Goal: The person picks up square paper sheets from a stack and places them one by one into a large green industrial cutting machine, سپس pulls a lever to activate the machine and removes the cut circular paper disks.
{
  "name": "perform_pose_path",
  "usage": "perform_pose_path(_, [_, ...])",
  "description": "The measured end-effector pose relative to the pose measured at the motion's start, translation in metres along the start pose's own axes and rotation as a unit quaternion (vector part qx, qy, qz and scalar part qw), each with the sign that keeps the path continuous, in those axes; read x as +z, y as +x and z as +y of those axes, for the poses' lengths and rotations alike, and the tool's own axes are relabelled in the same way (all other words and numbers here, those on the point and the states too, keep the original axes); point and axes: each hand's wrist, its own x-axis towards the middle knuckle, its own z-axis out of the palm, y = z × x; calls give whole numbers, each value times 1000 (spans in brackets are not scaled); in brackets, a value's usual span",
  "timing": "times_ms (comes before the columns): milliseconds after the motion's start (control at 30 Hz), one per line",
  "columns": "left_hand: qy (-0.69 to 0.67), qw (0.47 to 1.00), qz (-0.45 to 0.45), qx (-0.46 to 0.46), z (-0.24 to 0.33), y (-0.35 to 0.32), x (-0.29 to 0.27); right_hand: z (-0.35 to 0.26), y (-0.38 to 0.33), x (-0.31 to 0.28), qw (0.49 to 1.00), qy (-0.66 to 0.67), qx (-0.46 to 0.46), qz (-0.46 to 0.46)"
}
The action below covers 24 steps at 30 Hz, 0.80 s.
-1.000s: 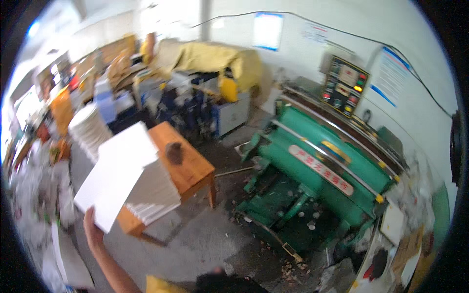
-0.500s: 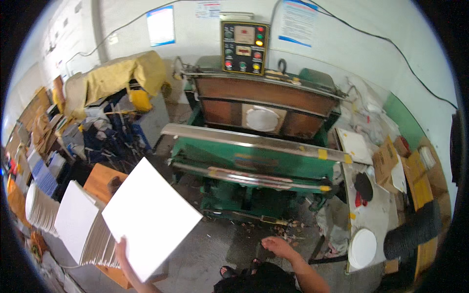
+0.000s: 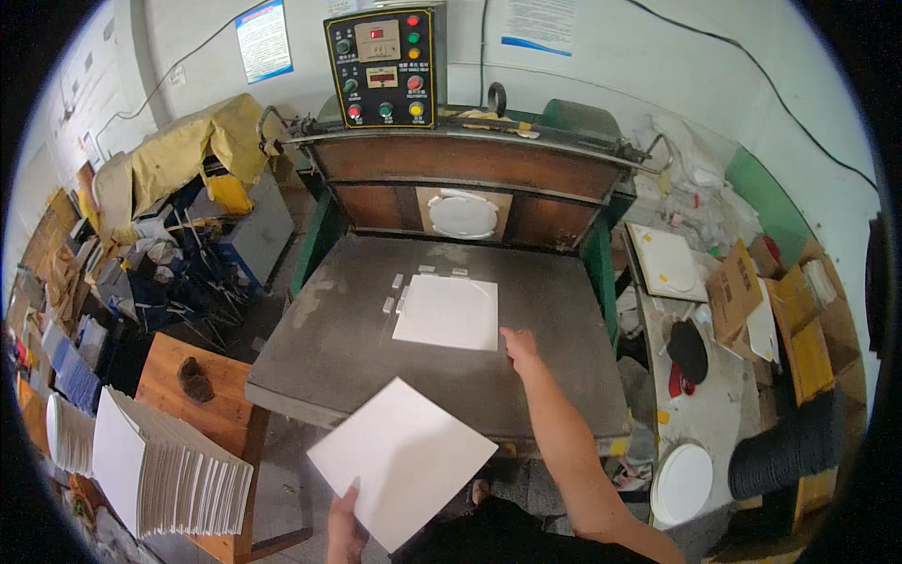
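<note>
In my left hand (image 3: 348, 528) is a square white board (image 3: 404, 461), tilted cornerwise in front of my body; my fingers close on its lower left edge. Another white board (image 3: 447, 312) lies flat on the machine's grey bed (image 3: 310, 343), with a faint round outline on its surface. My right hand (image 3: 520, 348) reaches over the bed with its index finger stretched out beside that board's right edge; the hand looks empty, the other fingers partly hidden. Small white blocks (image 3: 397, 281) lie along the board's left and far sides. Behind, a round white pad (image 3: 462, 215) sits on the brown upright plate (image 3: 362, 207).
A stack of white boards (image 3: 178, 470) stands on a wooden stool (image 3: 211, 367) at left. Above the press hangs a control panel (image 3: 383, 70) with buttons. On the right side table (image 3: 723, 414) are round white discs (image 3: 683, 483) and a black pad (image 3: 689, 352); cardboard boxes (image 3: 738, 291) stand beyond.
The grey bed now extends toward me with a marked board on it. My right hand has moved forward over the bed, and the board in my left hand has shifted right and lower.
</note>
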Motion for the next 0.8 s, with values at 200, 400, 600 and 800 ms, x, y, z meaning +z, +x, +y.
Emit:
perform_pose_path(200, [-35,998,57,-10,-49,21,11,22,108,31,998,30,43,-44])
perform_pose_path(400, [-10,997,63,33,-71,38,39,-16,90,39,988,6,130,-87])
perform_pose_path(600, [68,997,37,-14,-75,59,57,-10,92,22,982,8,117,-149])
perform_pose_path(800, [-29,1000,4,-10,-87,86,37,-2,114,22,961,2,151,-230])
